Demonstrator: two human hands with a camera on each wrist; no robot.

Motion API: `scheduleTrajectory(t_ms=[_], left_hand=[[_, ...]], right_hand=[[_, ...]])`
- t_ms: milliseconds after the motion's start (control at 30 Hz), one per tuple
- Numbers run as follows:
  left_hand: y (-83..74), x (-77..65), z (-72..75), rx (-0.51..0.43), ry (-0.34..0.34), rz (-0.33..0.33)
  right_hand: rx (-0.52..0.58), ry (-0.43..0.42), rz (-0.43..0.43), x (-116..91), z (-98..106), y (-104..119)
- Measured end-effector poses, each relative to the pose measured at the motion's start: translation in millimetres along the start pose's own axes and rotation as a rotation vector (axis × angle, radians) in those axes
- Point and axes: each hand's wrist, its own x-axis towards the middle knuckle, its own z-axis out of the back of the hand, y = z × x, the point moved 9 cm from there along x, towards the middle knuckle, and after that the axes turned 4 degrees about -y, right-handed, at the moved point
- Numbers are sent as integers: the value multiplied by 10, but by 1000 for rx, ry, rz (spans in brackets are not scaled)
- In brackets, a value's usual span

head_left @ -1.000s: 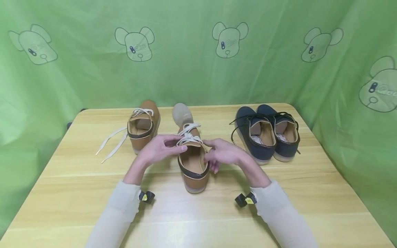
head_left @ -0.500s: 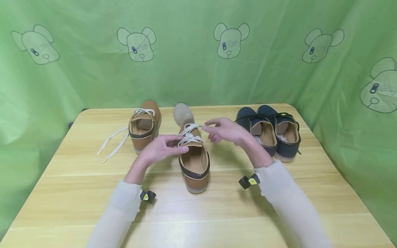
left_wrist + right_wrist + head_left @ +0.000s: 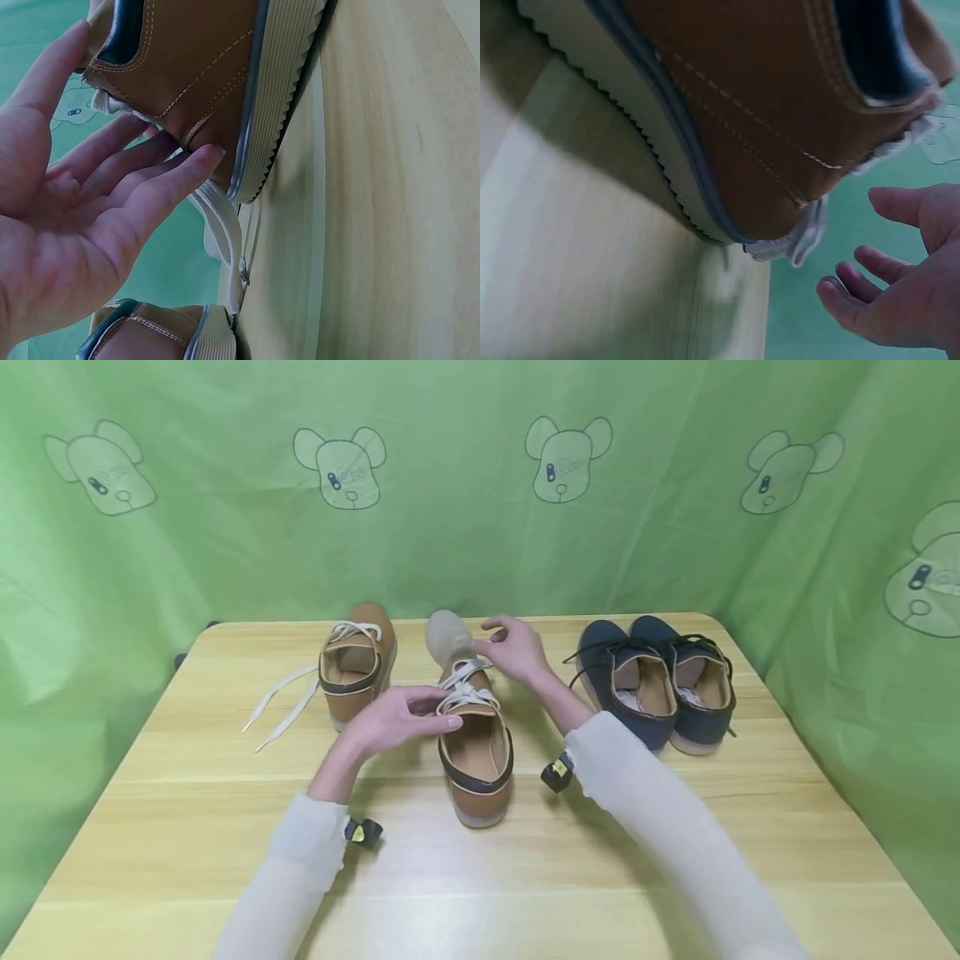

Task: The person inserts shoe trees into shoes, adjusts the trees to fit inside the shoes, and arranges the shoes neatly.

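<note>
A brown shoe (image 3: pixel 480 806) with white laces tied in a bow (image 3: pixel 468 695) stands mid-table in the head view, its heel nearest me. My left hand (image 3: pixel 401 720) rests against its left side by the bow, thumb over the opening. In the left wrist view, that hand's relaxed fingers touch the brown leather. Past the laces, my right hand (image 3: pixel 517 649) is raised, its fingers loosely bent and holding nothing. Its fingertips are close to a grey rounded piece (image 3: pixel 447 637) at the shoe's front; contact is unclear. Brown leather (image 3: pixel 742 112) fills much of the right wrist view.
Another brown shoe (image 3: pixel 352 697) stands to the left, its untied white laces (image 3: pixel 291 718) trailing on the wooden table (image 3: pixel 187 827). Two dark blue shoes (image 3: pixel 643 731) with black laces stand side by side at the right. A green curtain (image 3: pixel 465 552) hangs behind.
My right hand has left the shoe's right side and moved forward, past the laces to the grey piece. My left hand has stayed on the shoe. The view has shifted slightly.
</note>
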Motion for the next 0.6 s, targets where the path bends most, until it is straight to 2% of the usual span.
scheduleTrajectory(t_ms=[367,600], left_hand=[[8,11,-7,-18,15,18],[18,6,3,-24,13,20]], right_hand=[[122,23,-96,225,-269,-77],[93,8,-85,261,-363,-142]])
